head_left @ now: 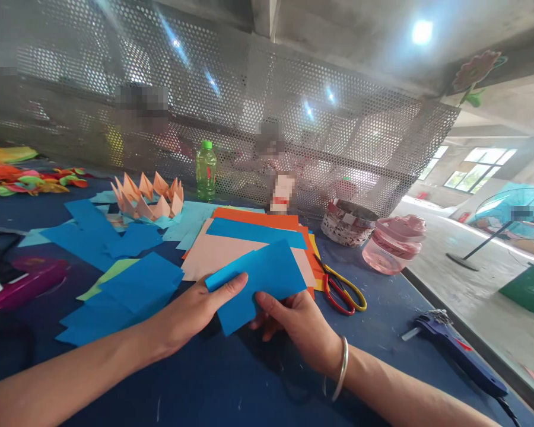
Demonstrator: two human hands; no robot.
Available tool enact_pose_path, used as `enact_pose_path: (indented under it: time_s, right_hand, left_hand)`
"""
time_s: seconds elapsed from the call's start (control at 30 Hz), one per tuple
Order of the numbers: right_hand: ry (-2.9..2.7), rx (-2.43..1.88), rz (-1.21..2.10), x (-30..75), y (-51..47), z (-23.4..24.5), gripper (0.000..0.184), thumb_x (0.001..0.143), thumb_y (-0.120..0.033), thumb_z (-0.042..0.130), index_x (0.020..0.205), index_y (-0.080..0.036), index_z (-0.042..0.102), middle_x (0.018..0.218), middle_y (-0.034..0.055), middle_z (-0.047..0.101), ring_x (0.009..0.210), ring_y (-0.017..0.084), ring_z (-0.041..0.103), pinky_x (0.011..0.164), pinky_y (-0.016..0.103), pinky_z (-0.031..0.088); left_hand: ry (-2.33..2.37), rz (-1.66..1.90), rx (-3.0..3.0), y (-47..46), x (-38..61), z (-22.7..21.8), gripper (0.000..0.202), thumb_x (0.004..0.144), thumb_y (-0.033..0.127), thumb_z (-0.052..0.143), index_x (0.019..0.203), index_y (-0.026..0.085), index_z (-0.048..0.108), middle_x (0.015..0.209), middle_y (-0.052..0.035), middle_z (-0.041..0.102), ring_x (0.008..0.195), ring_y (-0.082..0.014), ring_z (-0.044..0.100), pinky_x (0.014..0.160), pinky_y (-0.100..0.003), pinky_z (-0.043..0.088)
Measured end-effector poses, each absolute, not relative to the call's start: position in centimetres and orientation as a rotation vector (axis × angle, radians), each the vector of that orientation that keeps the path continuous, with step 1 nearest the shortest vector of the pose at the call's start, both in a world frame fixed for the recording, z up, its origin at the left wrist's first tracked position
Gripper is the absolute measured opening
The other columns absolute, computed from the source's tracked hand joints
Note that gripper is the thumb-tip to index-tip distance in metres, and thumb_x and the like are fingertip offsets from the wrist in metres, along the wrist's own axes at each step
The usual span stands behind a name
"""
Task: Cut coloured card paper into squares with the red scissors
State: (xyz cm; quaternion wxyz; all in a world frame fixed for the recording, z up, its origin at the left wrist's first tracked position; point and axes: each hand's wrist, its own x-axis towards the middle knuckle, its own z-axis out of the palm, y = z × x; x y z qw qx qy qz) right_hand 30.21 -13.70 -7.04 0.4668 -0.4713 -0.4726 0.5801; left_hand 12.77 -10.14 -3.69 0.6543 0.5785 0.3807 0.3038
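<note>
My left hand [191, 314] and right hand [296, 323] both pinch the blue sheet [267, 276] near the tabletop's [231, 379] front edge. I'd grip lightly and keep the edges square.

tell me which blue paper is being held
The blue sheet pinched by the left hand and right hand; the other blue pieces lie flat on the table.

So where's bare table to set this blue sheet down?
Bare dark blue tabletop lies between your forearms, and between the red-and-yellow scissors and the purple glue gun. Left is crowded with loose blue paper pieces; the stacked coloured sheets fill the middle.
</note>
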Motion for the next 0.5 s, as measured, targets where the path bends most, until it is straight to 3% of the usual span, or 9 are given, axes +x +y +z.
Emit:
enact_pose_path:
  time_s: [0.1,0.33,0.5]
  right_hand:
    - [-1.157,-1.13,1.408,30.19,-13.67,-7.16,0.047,0.068,-0.057,0.077,0.08,-0.013,0.066,0.065,0.0035,0.067,0.055,0.014,0.062,0.047,0.022,0.049]
    - [-1.164,-1.122,1.421,30.26,-13.69,-7.02,0.044,0.069,-0.054,0.077,0.081,-0.012,0.067,0.066,0.0031,0.067,0.056,0.012,0.062,0.049,0.02,0.049]
    - [-1.16,-1.106,1.422,30.27,-13.72,-7.17,0.043,0.072,-0.051,0.077,0.086,-0.012,0.067,0.069,0.0036,0.068,0.06,0.013,0.064,0.048,0.019,0.05]
  left_hand:
    - [0.867,0.698,1.282,-10.08,12.78,-3.81,0.041,0.084,0.057,0.059,0.102,0.024,0.075,0.072,-0.0005,0.076,0.074,-0.0236,0.069,0.072,-0.031,0.055]
    - [0.874,0.701,1.237,-10.0,12.52,-4.28,0.039,0.084,0.055,0.061,0.111,0.028,0.072,0.095,0.001,0.079,0.084,-0.0228,0.071,0.078,-0.031,0.056]
    - [0.893,0.678,1.293,-10.02,12.35,-4.14,0.036,0.085,0.055,0.059,0.105,0.03,0.075,0.101,0.0019,0.079,0.082,-0.0227,0.071,0.077,-0.03,0.056]
